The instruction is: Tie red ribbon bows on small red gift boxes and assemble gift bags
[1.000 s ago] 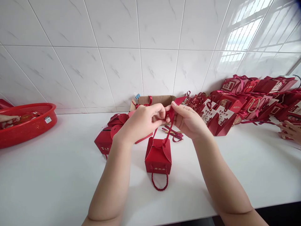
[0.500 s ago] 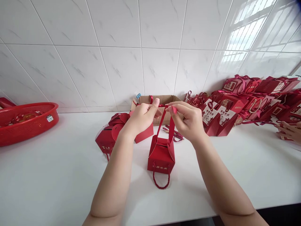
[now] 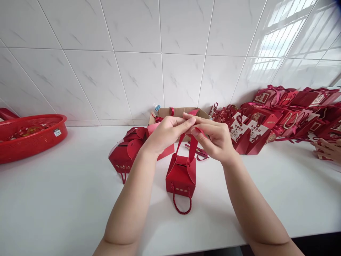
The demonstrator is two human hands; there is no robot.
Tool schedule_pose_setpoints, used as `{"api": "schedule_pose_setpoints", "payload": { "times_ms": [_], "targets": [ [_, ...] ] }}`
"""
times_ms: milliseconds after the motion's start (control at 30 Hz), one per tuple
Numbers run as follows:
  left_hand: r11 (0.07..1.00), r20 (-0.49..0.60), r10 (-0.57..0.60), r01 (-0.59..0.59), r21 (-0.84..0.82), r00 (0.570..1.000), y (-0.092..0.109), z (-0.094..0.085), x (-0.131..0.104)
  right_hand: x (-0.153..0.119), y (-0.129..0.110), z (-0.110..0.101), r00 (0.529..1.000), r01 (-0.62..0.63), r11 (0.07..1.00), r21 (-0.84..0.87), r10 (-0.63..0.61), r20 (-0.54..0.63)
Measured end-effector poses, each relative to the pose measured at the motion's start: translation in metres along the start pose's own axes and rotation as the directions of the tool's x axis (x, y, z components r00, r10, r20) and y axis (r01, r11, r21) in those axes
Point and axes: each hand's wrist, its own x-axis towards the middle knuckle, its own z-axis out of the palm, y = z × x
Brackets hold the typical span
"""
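A small red gift box [image 3: 180, 181] with gold lettering stands on the white table, its twisted cord handle hanging down at the front. From its top a red ribbon [image 3: 192, 151] rises in two strands to my hands. My right hand [image 3: 214, 138] pinches the ribbon between thumb and fingers. Against it, my left hand [image 3: 172, 129] has its thumb and fingers closed at the top of the ribbon, the fingertips meeting those of the right. Part of the ribbon between the fingers is hidden.
Red boxes [image 3: 124, 154] stand left of my hands, with a cardboard carton [image 3: 205, 113] behind. Loose ribbons [image 3: 201, 153] lie on the table. Stacked gift boxes [image 3: 262, 117] fill the right back. A red basket [image 3: 34, 142] sits far left. Another person's hand [image 3: 329, 149] shows at the right edge.
My left hand has moved right and closed in on the ribbon, now touching my right hand. The gift box has shifted slightly left in the view.
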Motion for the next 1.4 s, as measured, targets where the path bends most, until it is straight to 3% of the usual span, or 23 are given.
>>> {"api": "schedule_pose_setpoints", "payload": {
  "times_ms": [333,500,600,733,967,1200,1267,1400],
  "targets": [
    [0.992,-0.002,-0.029,0.029,0.126,1.000,0.009,-0.006,-0.004,0.004,-0.001,-0.011,0.985,0.044,0.998,-0.034,-0.038,0.166],
    [0.917,-0.184,-0.079,0.144,0.373,0.980,0.011,-0.016,-0.011,0.002,-0.002,-0.033,0.969,-0.074,0.994,-0.086,0.092,0.228],
    [0.835,-0.311,-0.150,0.289,0.468,0.939,0.008,-0.031,-0.016,0.000,-0.006,-0.051,0.897,-0.242,0.960,-0.140,0.277,0.344],
    [0.691,-0.333,-0.296,0.441,0.572,0.895,0.004,-0.048,-0.021,-0.002,-0.013,-0.065,0.749,-0.417,0.886,-0.205,0.462,0.475],
    [0.541,-0.393,-0.354,0.528,0.655,0.849,0.004,-0.053,-0.021,-0.002,-0.015,-0.065,0.630,-0.499,0.822,-0.274,0.562,0.536],
    [0.496,-0.476,-0.326,0.577,0.650,0.817,0.000,-0.059,-0.020,0.000,-0.009,-0.065,0.439,-0.583,0.723,-0.370,0.664,0.605],
    [0.505,-0.506,-0.293,0.580,0.639,0.811,-0.002,-0.057,-0.018,0.001,-0.006,-0.063,0.423,-0.604,0.697,-0.387,0.691,0.586],
    [0.520,-0.568,-0.207,0.581,0.626,0.797,-0.006,-0.052,-0.010,0.001,0.000,-0.060,0.467,-0.640,0.649,-0.411,0.753,0.463]
  ]
}}
